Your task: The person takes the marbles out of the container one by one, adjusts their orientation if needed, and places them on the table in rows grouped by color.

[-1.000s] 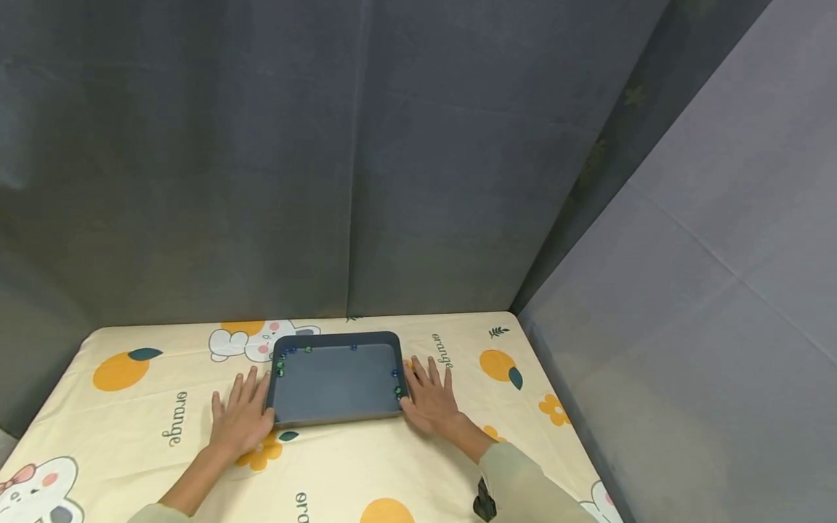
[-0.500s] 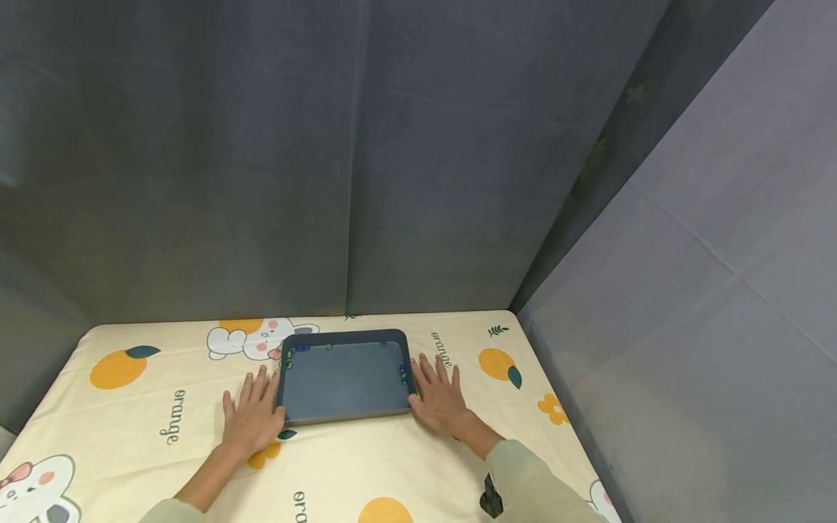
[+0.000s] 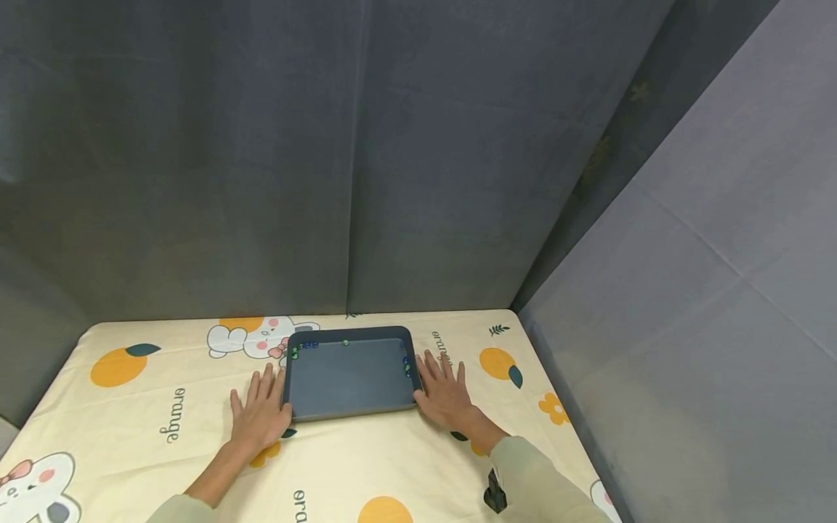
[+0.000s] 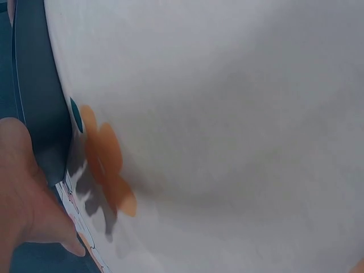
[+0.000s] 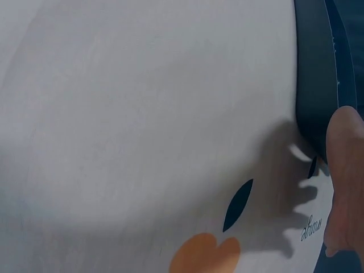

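A shallow dark grey tray [image 3: 353, 385] lies near the far side of the cloth. Small blue marbles [image 3: 310, 345] and green marbles [image 3: 294, 354] gather in its far left corner, a lone green marble [image 3: 345, 342] sits by the far wall, and several more marbles [image 3: 407, 367] line the right wall. My left hand [image 3: 260, 418] is at the near left corner, fingers extended and thumb against the tray side. Mirroring it, my right hand [image 3: 445, 396] rests its thumb at the near right corner, fingers spread. In each wrist view the thumb overlaps the tray's corner.
A cream cloth [image 3: 353, 465] printed with oranges, flowers and rabbits covers the table. Behind it hangs a dark grey curtain [image 3: 261, 181], and a lighter grey panel [image 3: 719, 254] slopes along the right side. A small black object [image 3: 495, 494] hangs at the right sleeve.
Both hands have moved the tray right and slightly away across the cloth. Inside, the marbles have shifted: the lone green one rolled right, and several now sit along the right wall.
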Motion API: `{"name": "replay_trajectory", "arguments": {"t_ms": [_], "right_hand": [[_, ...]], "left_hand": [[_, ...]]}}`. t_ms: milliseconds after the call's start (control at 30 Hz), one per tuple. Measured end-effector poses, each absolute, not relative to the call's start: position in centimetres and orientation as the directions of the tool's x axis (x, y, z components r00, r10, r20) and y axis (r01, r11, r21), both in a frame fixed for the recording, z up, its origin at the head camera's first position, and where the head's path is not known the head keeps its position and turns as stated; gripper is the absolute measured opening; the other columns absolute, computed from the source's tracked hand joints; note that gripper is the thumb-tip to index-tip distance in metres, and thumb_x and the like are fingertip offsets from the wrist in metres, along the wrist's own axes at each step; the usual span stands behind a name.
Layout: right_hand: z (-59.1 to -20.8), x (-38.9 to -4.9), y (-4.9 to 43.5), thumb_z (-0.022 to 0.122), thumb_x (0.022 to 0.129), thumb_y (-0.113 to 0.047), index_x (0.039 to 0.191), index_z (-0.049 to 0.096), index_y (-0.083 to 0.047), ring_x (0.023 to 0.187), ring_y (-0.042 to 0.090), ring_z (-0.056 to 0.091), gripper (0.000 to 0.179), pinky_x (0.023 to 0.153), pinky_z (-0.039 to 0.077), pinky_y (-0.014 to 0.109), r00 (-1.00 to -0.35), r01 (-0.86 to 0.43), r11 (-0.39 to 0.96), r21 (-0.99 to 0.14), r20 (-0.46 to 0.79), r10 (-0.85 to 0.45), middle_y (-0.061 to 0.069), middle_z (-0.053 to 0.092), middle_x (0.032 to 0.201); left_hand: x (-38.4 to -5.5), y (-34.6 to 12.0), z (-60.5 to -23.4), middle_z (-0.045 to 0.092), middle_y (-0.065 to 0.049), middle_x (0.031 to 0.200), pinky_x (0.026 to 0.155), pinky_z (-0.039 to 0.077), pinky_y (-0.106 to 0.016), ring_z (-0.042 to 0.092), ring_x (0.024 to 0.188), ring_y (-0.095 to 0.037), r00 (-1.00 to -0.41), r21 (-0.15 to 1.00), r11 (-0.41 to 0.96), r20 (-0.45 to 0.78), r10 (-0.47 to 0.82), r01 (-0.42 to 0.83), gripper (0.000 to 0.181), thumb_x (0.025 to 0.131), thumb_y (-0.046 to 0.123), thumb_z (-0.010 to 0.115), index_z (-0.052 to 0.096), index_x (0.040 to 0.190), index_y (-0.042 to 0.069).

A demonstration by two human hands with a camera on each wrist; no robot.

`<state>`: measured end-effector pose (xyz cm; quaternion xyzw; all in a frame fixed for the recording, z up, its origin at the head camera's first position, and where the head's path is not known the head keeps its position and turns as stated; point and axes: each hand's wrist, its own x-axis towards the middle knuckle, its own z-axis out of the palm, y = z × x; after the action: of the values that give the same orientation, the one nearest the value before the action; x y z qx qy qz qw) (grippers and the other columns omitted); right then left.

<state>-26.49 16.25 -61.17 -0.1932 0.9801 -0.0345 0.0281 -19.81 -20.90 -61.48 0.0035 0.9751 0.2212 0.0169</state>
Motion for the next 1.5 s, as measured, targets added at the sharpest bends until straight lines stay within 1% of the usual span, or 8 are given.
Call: {"name": "replay_trajectory", "arguments": {"t_ms": [167, 300, 533, 633, 767, 1067, 1300, 1500], "right_hand": [[-61.6, -26.7, 16.4, 0.041, 0.1, -0.039, 0.159, 0.025, -0.013, 0.147, 0.044, 0.016, 0.067, 0.11, 0.01, 0.072, -0.921, -0.386, 0.916, -0.111, -0.01, -0.389, 0.013, 0.023, 0.163], [-61.9, -26.7, 16.6, 0.042, 0.1, -0.04, 0.16, 0.024, -0.014, 0.148, 0.043, 0.016, 0.068, 0.11, 0.01, 0.072, -0.923, -0.383, 0.917, -0.115, 0.001, -0.386, 0.012, 0.022, 0.163], [-62.2, -26.6, 16.6, 0.04, 0.102, -0.042, 0.161, 0.018, -0.018, 0.149, 0.041, 0.013, 0.068, 0.112, 0.009, 0.071, -0.93, -0.364, 0.926, -0.1, -0.019, -0.367, 0.009, 0.017, 0.165], [-62.0, -26.5, 16.5, 0.04, 0.101, -0.041, 0.161, 0.018, -0.018, 0.149, 0.041, 0.013, 0.068, 0.112, 0.009, 0.071, -0.932, -0.355, 0.928, -0.11, -0.029, -0.36, 0.009, 0.017, 0.165], [-61.7, -26.4, 16.4, 0.042, 0.1, -0.04, 0.16, 0.023, -0.016, 0.148, 0.043, 0.016, 0.068, 0.111, 0.01, 0.071, -0.932, -0.357, 0.925, -0.131, -0.023, -0.363, 0.012, 0.021, 0.164], [-60.9, -26.5, 16.0, 0.043, 0.1, -0.038, 0.16, 0.022, -0.014, 0.146, 0.044, 0.02, 0.068, 0.11, 0.013, 0.072, -0.928, -0.368, 0.921, -0.125, -0.013, -0.373, 0.012, 0.022, 0.163], [-60.9, -27.2, 15.2, 0.04, 0.103, -0.045, 0.161, 0.019, -0.014, 0.147, 0.043, 0.019, 0.069, 0.111, 0.014, 0.071, -0.928, -0.363, 0.92, -0.146, -0.031, -0.371, 0.01, 0.02, 0.164], [-60.9, -28.0, 14.7, 0.038, 0.103, -0.052, 0.161, 0.016, -0.014, 0.149, 0.039, 0.017, 0.072, 0.112, 0.016, 0.068, -0.938, -0.338, 0.936, -0.102, -0.05, -0.344, 0.007, 0.018, 0.165]], "left_hand": [[-19.9, -20.7, -61.7, 0.008, -0.027, 0.162, 0.107, -0.008, -0.074, 0.004, 0.147, -0.049, -0.999, 0.443, 0.897, -0.034, 0.008, -0.008, 0.068, 0.098, 0.023, 0.045, 0.021, 0.157, -0.002], [-19.9, -20.7, -62.0, 0.008, -0.027, 0.162, 0.107, -0.007, -0.075, 0.004, 0.146, -0.05, -1.0, 0.445, 0.895, -0.022, 0.006, -0.005, 0.069, 0.098, 0.022, 0.045, 0.018, 0.157, -0.002], [-19.8, -20.3, -61.9, 0.009, -0.027, 0.162, 0.106, -0.004, -0.076, 0.007, 0.146, -0.049, -1.0, 0.438, 0.899, 0.012, 0.007, 0.011, 0.07, 0.097, 0.02, 0.048, 0.018, 0.158, 0.001], [-19.8, -20.1, -61.8, 0.009, -0.026, 0.162, 0.106, -0.004, -0.077, 0.008, 0.146, -0.049, -1.0, 0.433, 0.901, 0.019, 0.008, 0.016, 0.071, 0.097, 0.019, 0.049, 0.018, 0.158, 0.001], [-19.6, -20.1, -61.8, 0.009, -0.027, 0.162, 0.106, -0.004, -0.077, 0.008, 0.146, -0.049, -1.0, 0.433, 0.901, 0.018, 0.008, 0.016, 0.071, 0.097, 0.018, 0.048, 0.016, 0.158, 0.001], [-19.7, -20.2, -61.7, 0.009, -0.027, 0.162, 0.105, -0.003, -0.078, 0.009, 0.146, -0.049, -1.0, 0.44, 0.898, 0.025, 0.011, 0.021, 0.071, 0.097, 0.018, 0.048, 0.016, 0.158, 0.0], [-19.7, -20.2, -61.7, 0.009, -0.026, 0.162, 0.106, -0.004, -0.077, 0.008, 0.146, -0.049, -1.0, 0.433, 0.901, 0.015, 0.004, 0.01, 0.071, 0.097, 0.018, 0.048, 0.016, 0.158, 0.001], [-19.7, -20.2, -61.7, 0.009, -0.026, 0.162, 0.106, -0.003, -0.077, 0.009, 0.147, -0.048, -1.0, 0.426, 0.905, 0.013, 0.006, 0.011, 0.071, 0.097, 0.018, 0.047, 0.016, 0.159, 0.002]]}}
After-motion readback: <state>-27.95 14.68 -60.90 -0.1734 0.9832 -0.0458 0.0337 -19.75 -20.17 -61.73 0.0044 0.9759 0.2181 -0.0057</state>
